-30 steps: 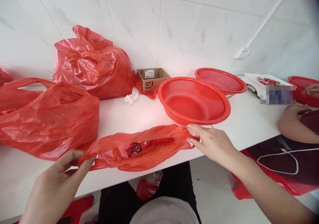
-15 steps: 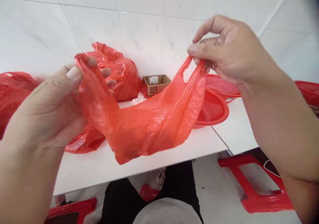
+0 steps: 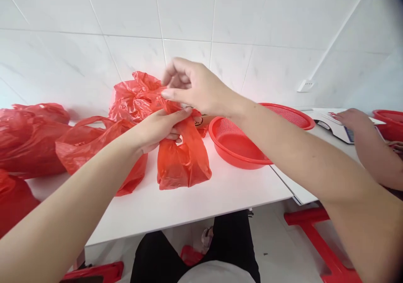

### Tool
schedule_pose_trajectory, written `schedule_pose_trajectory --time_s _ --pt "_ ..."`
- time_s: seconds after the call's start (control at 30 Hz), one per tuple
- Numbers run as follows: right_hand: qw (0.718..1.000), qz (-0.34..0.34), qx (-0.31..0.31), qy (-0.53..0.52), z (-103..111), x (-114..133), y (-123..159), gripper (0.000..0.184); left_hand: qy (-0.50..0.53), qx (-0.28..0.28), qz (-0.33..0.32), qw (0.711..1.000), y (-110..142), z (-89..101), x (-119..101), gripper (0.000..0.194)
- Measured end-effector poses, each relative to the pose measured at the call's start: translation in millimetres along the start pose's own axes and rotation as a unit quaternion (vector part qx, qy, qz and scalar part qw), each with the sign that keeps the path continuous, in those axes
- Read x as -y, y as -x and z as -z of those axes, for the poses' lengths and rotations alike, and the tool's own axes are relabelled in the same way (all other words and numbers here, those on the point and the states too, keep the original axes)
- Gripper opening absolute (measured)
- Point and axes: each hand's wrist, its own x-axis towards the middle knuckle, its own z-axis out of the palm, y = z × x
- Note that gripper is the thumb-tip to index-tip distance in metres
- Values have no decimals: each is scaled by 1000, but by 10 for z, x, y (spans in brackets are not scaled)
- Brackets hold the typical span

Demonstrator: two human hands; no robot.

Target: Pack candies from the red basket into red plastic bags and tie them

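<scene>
Mid-frame, the left hand (image 3: 157, 128) grips a thin red plastic bag (image 3: 185, 167); whether the right hand (image 3: 200, 87) above pinches it, I cannot tell

TEXT | cardboard box (image 3: 208, 119): dark printed logo (image 3: 198, 121), partly covered; letter S readable, remainder unclear | white device (image 3: 332, 127): any markings too small to read
</scene>
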Motion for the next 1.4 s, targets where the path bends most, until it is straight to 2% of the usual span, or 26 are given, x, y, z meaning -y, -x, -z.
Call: schedule_pose_trajectory --time_s 0.03,0.1,0.2,0.27,0.37,0.47,0.53,0.6,0.67,0.73,0.8,0.87,0.93,1.0,1.03,1.17,1.23,1.3,1.4 --pt "1000 -9 -16 3 -29 -106 47 9 16 -3 29 999 -11 17 36 26" --pt "998 -55 -3 -15 -59 -302 174 7 39 14 74 996 -15 66 101 31" --pt "990 -107 30 -87 -50 -446 372 8 48 36 80 995 -2 128 173 40" --pt "988 -101 15 -113 -31 -429 463 9 33 37 75 996 7 156 207 39" --pt "992 -87 -17 -90 -36 -367 514 15 14 51 63 997 16 184 237 33" --pt "993 -103 -1 -57 -94 -382 501 20 5 77 55 995 27 198 249 28" --pt "990 -108 5 -86 -131 -398 495 11 2 86 51 995 33 204 257 30" --pt "986 -96 -21 -134 -143 -368 514 7 6 89 42 995 39 216 266 32" --pt "982 -70 -13 -175 -141 -292 559 9 16 90 33 995 50 235 267 32" --pt "977 -38 33 -206 -151 -222 610 11 22 96 26 995 68 256 255 28" --pt "974 -28 22 -222 -199 -217 647 14 20 106 22 994 90 268 234 23" --pt "971 -64 -38 -228 -284 -296 663 17 -39 115 10 993 112 262 220 17" --pt "963 -133 -50 -231 -383 -426 669 22 -144 117 -14 983 133 236 234 11" --pt "955 -188 -14 -228 -471 -554 675 25 -261 87 -51 960 153 193 279 5" --pt "952 -203 1 -228 -504 -604 680 25 -306 58 -72 947 164 168 310 9" --pt "946 -185 56 -262 -553 -686 699 24 -413 -79 -174 891 208 83 430 17" --pt "942 -176 94 -271 -548 -681 713 20 -418 -96 -228 874 225 72 472 19" --pt "948 -169 107 -248 -534 -672 735 17 -418 -87 -265 865 244 95 523 21" --pt "979 -149 61 -125 -475 -718 762 33 -433 -79 -255 861 317 180 657 31"
